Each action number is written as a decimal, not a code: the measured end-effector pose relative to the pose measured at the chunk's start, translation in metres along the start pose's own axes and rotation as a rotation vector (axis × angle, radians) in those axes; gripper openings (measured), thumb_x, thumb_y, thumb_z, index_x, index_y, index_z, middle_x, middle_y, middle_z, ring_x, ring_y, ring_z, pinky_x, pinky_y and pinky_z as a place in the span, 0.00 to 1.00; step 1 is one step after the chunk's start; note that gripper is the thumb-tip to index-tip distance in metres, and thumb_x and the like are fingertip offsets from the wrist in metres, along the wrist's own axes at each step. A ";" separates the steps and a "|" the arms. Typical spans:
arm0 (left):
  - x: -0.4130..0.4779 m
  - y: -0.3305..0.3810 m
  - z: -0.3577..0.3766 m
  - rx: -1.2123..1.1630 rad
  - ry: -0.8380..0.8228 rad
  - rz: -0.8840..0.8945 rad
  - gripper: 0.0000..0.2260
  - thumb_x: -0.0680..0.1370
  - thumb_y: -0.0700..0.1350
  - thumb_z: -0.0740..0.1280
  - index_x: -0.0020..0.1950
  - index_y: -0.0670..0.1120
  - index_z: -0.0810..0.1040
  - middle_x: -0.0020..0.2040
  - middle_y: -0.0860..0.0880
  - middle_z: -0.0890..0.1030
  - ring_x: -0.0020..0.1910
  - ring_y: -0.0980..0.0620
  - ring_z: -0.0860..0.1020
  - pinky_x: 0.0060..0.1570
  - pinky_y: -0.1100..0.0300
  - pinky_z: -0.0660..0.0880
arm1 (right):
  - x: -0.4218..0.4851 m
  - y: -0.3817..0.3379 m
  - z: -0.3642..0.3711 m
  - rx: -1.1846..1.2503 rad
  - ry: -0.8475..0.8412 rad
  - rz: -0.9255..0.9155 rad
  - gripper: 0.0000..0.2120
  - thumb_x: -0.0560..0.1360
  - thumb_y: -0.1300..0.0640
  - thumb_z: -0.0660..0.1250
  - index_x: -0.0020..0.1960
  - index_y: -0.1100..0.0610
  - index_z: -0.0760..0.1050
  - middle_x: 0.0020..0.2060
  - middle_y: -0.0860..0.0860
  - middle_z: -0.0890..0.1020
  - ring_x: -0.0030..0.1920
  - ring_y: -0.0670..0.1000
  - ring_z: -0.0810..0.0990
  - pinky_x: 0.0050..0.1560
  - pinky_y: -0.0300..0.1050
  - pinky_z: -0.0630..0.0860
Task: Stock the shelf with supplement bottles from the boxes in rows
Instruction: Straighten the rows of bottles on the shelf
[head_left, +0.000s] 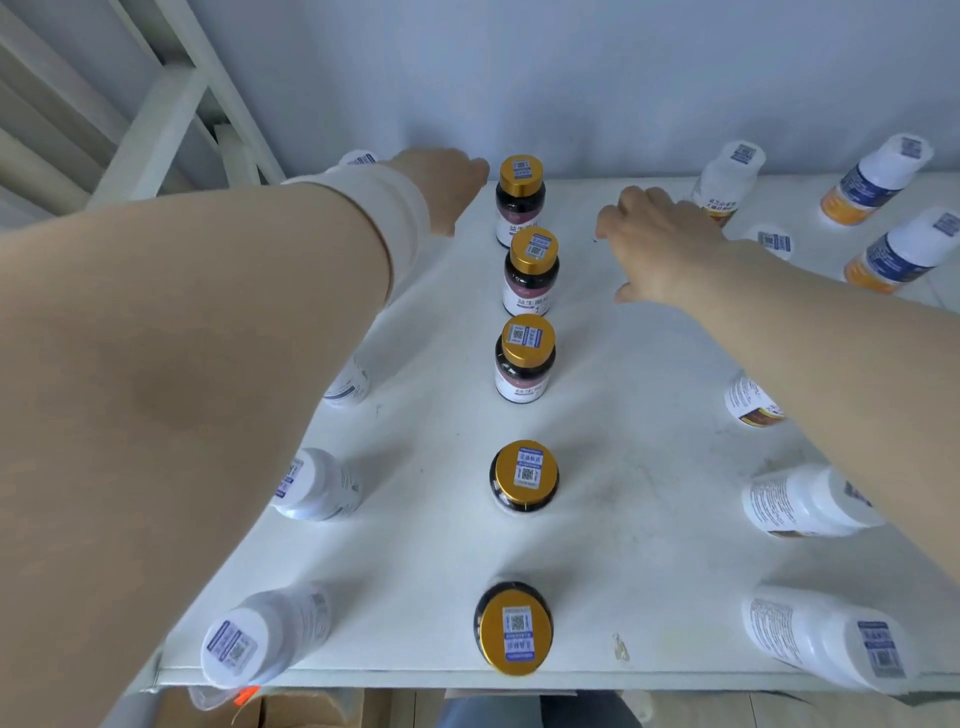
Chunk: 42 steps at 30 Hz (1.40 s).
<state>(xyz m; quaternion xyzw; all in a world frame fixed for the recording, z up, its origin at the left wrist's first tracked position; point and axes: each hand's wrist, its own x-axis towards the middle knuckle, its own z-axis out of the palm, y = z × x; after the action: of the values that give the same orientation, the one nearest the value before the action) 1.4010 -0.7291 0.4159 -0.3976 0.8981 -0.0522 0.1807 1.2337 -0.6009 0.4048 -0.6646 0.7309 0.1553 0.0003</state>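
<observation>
The fingers of the left hand (448, 187) are hidden behind the hand itself, so its grasp cannot be determined. A white-capped bottle (358, 157) at the rear is mostly covered by the left sleeve (384, 218). The cardboard boxes (311, 709) are cut off by the bottom edge.

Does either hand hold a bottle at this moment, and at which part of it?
Neither grip shows a bottle. The right hand hovers open over the shelf, holding nothing. The left hand reaches toward the back; its fingers look empty.
</observation>
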 end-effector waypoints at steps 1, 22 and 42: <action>0.004 -0.001 0.001 -0.010 -0.003 -0.003 0.26 0.76 0.40 0.68 0.71 0.41 0.62 0.64 0.40 0.72 0.61 0.39 0.74 0.50 0.49 0.71 | 0.004 -0.001 0.000 0.009 -0.005 0.001 0.32 0.69 0.57 0.74 0.68 0.62 0.63 0.62 0.61 0.67 0.64 0.61 0.67 0.57 0.56 0.69; 0.054 0.010 0.023 -0.877 0.056 0.040 0.23 0.71 0.44 0.73 0.63 0.43 0.71 0.60 0.46 0.77 0.54 0.47 0.76 0.50 0.60 0.70 | 0.017 -0.039 0.051 0.982 0.060 -0.027 0.26 0.66 0.53 0.76 0.59 0.59 0.71 0.49 0.49 0.74 0.48 0.47 0.71 0.49 0.39 0.66; 0.037 0.005 0.010 -0.327 -0.012 0.017 0.36 0.73 0.48 0.72 0.74 0.40 0.57 0.70 0.42 0.67 0.68 0.42 0.69 0.64 0.49 0.68 | 0.009 -0.018 0.045 0.783 0.048 -0.024 0.37 0.66 0.53 0.76 0.69 0.61 0.64 0.62 0.57 0.72 0.62 0.56 0.71 0.61 0.45 0.66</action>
<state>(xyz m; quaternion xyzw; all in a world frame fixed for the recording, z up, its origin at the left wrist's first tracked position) 1.3788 -0.7525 0.3950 -0.4142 0.8969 0.0985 0.1195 1.2408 -0.6003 0.3563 -0.6262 0.7268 -0.1506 0.2386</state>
